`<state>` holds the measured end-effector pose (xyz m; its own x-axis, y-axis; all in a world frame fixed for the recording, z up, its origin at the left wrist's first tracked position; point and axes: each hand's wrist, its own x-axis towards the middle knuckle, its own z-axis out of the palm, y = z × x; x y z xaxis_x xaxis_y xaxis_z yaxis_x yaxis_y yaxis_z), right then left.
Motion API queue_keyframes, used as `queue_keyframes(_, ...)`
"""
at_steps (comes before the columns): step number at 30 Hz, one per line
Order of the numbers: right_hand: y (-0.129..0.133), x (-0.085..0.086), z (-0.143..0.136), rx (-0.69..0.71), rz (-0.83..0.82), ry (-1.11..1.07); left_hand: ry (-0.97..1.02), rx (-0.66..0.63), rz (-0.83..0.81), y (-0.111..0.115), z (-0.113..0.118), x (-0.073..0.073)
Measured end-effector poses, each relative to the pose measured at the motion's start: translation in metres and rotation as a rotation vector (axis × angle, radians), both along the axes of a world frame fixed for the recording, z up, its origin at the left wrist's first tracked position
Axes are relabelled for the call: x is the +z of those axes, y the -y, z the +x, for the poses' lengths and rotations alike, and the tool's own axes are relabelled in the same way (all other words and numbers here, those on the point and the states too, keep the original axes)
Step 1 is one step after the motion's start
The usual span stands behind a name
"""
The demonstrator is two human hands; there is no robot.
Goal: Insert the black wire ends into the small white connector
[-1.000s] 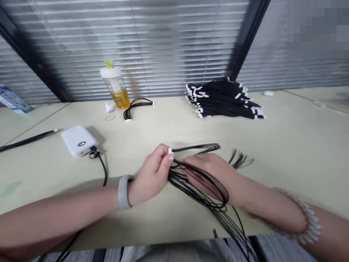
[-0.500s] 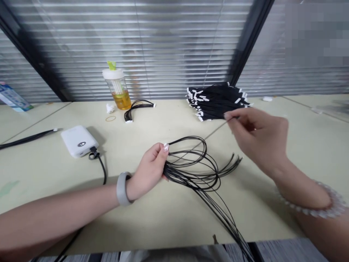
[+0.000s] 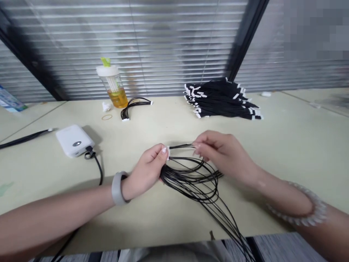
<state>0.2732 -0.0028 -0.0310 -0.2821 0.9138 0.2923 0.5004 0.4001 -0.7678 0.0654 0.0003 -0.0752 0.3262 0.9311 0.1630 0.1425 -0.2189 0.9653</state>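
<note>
The white connector is up off the table, pinched at the tip of the person's left hand, about midway along the near edge but some way in from it. Black wires run out from it and from under that same hand, looping to the right, and a long strand of them trails over the near edge, right of the middle. The left hand is closed, thumb pressed down on the connector and fingers curled round the wires. The right hand is half closed, thumb and fingertips together on the thin wires that come from the connector's upper end.

Left of the hands lies a white power bank, a black cable plugged into it and running down towards the near edge. Further left, a dark wire bundle with a white tip reaches in from the left.

Over by the far edge, left of the middle, there's a bottle of amber liquid, a short wire harness just beside it, and a thin yellow ring in front. A big heap of black harnesses with white connectors sits right of the middle, along that far edge. A blue and white carton is near the far left corner.
</note>
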Motion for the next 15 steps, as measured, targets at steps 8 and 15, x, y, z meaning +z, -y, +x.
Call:
queue_keyframes(8, 0.004, -0.016, -0.013, 0.064, 0.302, 0.038, -0.007, -0.057, 0.002, 0.001, 0.000, -0.001)
queue_keyframes(15, 0.007, -0.023, -0.020, 0.015, 0.276, 0.041, 0.009, -0.131, -0.057, 0.003, 0.001, -0.002)
